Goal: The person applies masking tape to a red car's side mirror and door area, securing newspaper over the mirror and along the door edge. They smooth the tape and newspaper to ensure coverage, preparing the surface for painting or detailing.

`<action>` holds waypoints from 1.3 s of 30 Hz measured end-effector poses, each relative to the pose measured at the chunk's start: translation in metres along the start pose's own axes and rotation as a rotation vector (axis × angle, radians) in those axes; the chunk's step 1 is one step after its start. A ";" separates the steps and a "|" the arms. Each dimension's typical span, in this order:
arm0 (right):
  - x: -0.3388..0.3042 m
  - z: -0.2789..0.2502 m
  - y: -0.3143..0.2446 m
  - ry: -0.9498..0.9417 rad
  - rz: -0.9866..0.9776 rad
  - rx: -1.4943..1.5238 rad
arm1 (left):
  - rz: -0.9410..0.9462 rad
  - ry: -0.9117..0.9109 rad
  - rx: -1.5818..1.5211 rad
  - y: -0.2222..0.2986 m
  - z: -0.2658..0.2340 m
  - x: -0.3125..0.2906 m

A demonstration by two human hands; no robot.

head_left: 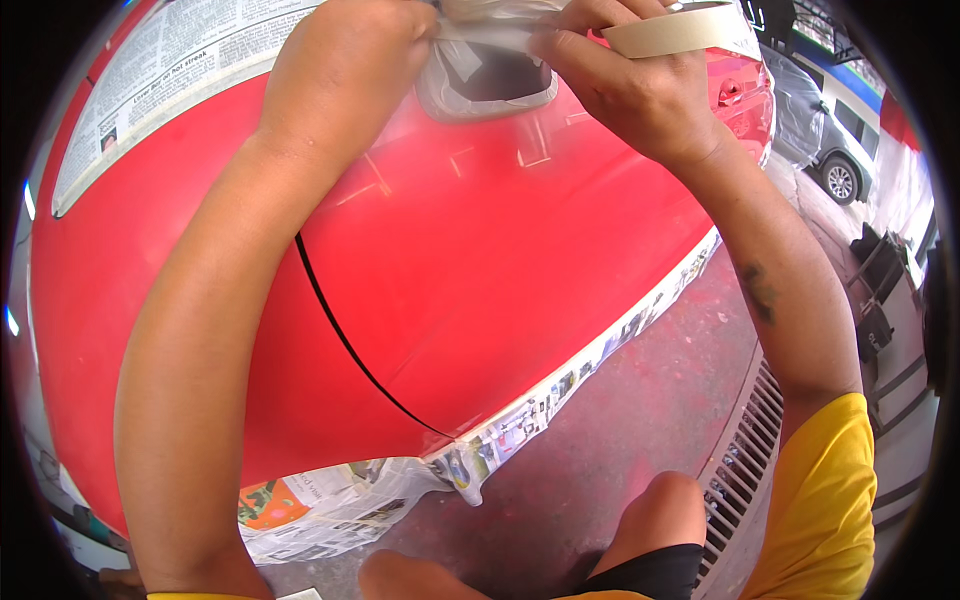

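A red car body side (480,250) fills the view, with a dark panel seam running down it. My left hand (350,60) presses pale paper or tape (480,30) against the covered door handle recess (490,85) near the top. My right hand (630,90) sits just right of it, pinching the same strip and holding a roll of beige masking tape (670,35). Both forearms reach up from the lower edge.
Newspaper masks the window (170,70) at upper left and the car's lower edge (560,385). A metal floor drain grate (745,450) runs along the red-stained concrete floor. A grey car (830,130) stands at upper right. My knees show at the bottom.
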State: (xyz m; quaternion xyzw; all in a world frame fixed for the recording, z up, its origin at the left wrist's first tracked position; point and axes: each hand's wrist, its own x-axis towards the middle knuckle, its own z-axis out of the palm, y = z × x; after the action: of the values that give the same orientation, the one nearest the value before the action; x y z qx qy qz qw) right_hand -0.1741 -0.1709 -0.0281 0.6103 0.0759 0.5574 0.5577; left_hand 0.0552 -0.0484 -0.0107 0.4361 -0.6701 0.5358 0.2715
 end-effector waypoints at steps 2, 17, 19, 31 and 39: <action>-0.003 -0.001 0.000 -0.036 -0.029 -0.034 | 0.035 -0.014 0.014 0.003 -0.001 -0.001; -0.009 -0.015 -0.005 -0.363 -0.064 -0.015 | -0.162 -0.285 0.233 0.056 -0.016 -0.019; -0.013 -0.018 -0.009 -0.286 -0.002 0.049 | -0.194 -0.270 0.203 0.057 -0.016 -0.019; -0.083 -0.031 -0.016 -0.473 0.316 0.029 | -0.412 -0.238 -0.032 0.086 0.007 -0.016; -0.159 -0.251 -0.209 -0.831 0.958 0.811 | -0.707 -0.128 -0.280 0.088 -0.006 -0.004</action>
State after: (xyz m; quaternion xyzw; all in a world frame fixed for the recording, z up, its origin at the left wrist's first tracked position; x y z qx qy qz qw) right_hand -0.3143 -0.0585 -0.3441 0.8942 -0.2151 0.3913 -0.0317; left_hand -0.0210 -0.0377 -0.0544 0.6315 -0.5608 0.2841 0.4538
